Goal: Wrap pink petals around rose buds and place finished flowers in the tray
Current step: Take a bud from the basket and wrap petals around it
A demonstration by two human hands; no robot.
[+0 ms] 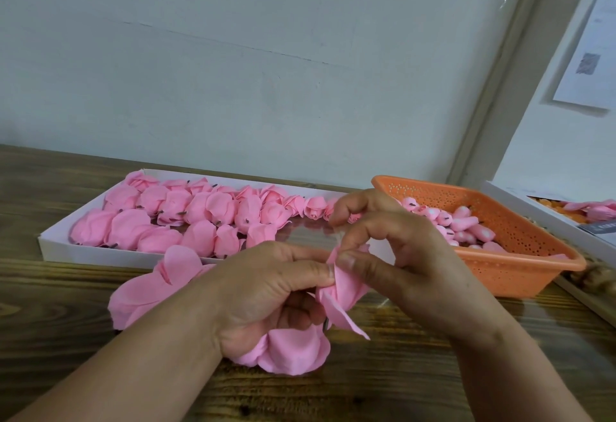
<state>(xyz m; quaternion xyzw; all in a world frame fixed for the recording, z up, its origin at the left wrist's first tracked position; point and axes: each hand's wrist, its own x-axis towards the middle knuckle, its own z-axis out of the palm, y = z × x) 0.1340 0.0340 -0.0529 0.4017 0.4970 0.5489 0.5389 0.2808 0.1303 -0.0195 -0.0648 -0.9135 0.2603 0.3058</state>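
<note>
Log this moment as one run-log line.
step: wrapping petal | left hand: holds flower | right hand: pinches petal | white tray: partly filled | orange basket: buds

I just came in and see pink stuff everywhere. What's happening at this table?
A person is making paper roses by hand. The left hand and right hand together pinch a pink petal around a bud held between them; the bud itself is mostly hidden. Loose petals lie on the wooden table beside the left wrist. The white tray behind already holds many finished flowers, and the orange basket on the right holds small buds.
</note>
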